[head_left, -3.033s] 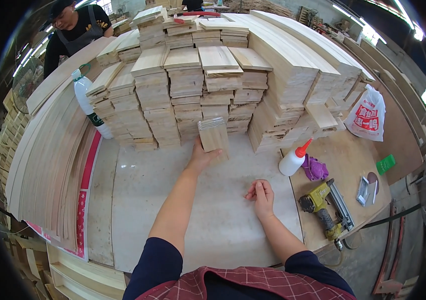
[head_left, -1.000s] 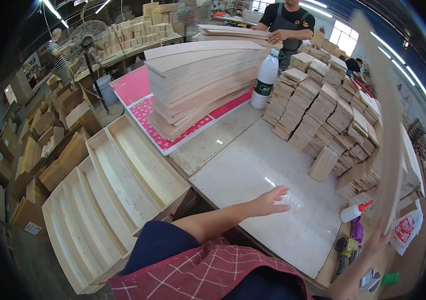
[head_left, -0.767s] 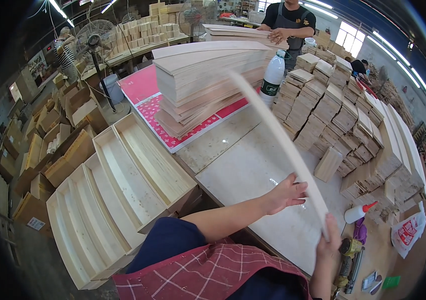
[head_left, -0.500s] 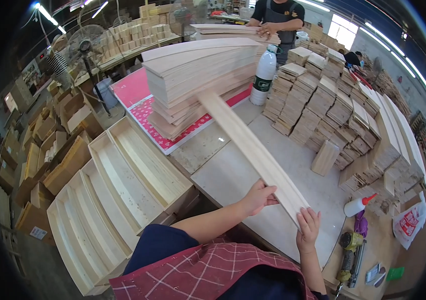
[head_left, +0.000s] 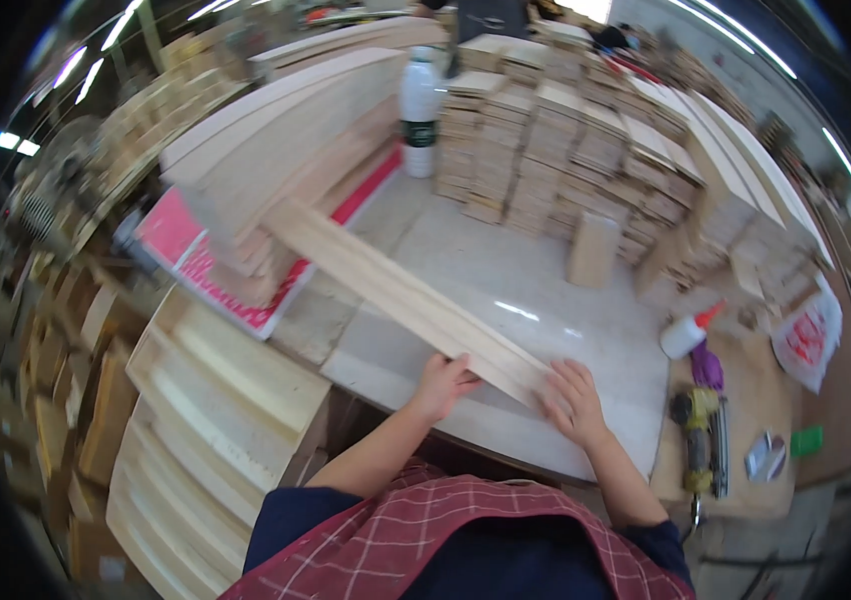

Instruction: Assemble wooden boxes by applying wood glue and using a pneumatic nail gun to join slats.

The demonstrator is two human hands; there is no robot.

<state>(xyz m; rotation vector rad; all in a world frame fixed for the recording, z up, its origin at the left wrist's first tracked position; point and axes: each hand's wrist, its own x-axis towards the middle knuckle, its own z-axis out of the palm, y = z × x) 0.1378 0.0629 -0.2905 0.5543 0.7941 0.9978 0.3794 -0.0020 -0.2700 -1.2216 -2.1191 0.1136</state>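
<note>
A long, thin wooden board (head_left: pixel 401 298) slants across the pale worktop, its far end at the foot of a tall stack of curved wooden boards (head_left: pixel 281 140). My left hand (head_left: pixel 443 386) is closed on the board's near edge, thumb on top. At the board's near end, my right hand (head_left: pixel 573 403) grips the end with its fingers a little apart. The stack rests on a pink patterned sheet (head_left: pixel 171 225). Motion blur softens both hands and the stack.
A white bottle (head_left: pixel 419 112) stands behind the board, beside piled short wooden slats (head_left: pixel 546 150). At the right lie a red-tipped glue bottle (head_left: pixel 686 335), a nail gun (head_left: pixel 701 440) and a plastic bag (head_left: pixel 808 335). Curved wooden frames (head_left: pixel 206 400) stand at the left, near cardboard boxes (head_left: pixel 101 430).
The view has swung to the right, so the stack and bottle sit farther left. The board lies more crosswise in the picture, still held by both my hands.
</note>
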